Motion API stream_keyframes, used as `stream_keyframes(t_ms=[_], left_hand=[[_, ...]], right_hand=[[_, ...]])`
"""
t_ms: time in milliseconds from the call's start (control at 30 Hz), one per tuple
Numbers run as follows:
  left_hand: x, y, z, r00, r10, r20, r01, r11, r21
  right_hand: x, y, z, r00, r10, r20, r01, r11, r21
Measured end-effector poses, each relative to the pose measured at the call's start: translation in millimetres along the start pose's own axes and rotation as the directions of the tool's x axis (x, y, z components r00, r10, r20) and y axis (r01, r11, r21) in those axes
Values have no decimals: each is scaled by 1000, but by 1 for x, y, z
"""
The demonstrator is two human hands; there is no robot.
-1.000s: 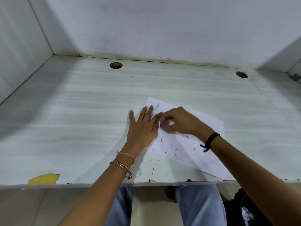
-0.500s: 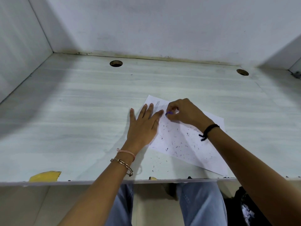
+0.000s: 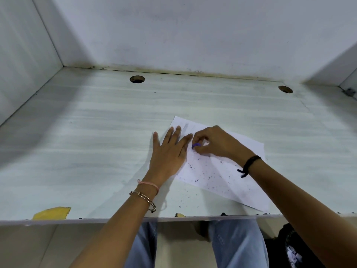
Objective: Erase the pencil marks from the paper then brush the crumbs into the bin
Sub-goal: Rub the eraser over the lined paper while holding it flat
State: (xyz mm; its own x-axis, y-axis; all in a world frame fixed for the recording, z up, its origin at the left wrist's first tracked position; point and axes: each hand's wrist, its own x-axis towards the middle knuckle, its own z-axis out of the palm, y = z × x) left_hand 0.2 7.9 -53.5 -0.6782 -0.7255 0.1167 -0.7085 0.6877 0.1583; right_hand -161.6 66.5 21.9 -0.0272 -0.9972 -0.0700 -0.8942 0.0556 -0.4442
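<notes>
A white sheet of paper lies at an angle on the pale desk, near its front edge. Dark eraser crumbs are scattered over the sheet and onto the desk in front of it. Faint pencil marks show near the sheet's far corner. My left hand lies flat, fingers spread, pressing on the paper's left edge. My right hand pinches a small purple eraser against the paper, just right of my left fingers. No bin is in view.
Two round cable holes sit near the back wall. A yellow scrap lies at the front left edge of the desk. White walls close in the back and both sides. A dark bag rests below on the right, beside my knees.
My right hand slid the eraser toward the far corner of the paper, then back toward me. My left hand stayed flat on the paper's edge.
</notes>
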Motion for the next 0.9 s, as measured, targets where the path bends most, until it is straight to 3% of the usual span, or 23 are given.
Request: stream_keyframes(t_ms=[133,233,367,567,733,900], left_hand=[[0,0,-2,1000,-16,-19,15,999,-41],[0,1,1,998,-20,-52,17,997,-69],[-7,7,-4,998,-55,-18,53,994,-95],[-9,17,-15,996,-62,-69,60,998,-36],[15,13,-7,978,114,-172,-120,992,-27],[18,10,0,990,100,95,-87,987,-138]], right_hand=[[12,14,-3,978,160,-134,-141,980,137],[1,21,2,963,222,-154,-177,948,264],[-23,35,2,920,316,-233,-148,829,539],[-34,29,7,940,245,-236,-113,880,461],[-28,27,11,957,164,-241,-90,952,291],[-16,24,10,941,234,-246,-140,927,347]])
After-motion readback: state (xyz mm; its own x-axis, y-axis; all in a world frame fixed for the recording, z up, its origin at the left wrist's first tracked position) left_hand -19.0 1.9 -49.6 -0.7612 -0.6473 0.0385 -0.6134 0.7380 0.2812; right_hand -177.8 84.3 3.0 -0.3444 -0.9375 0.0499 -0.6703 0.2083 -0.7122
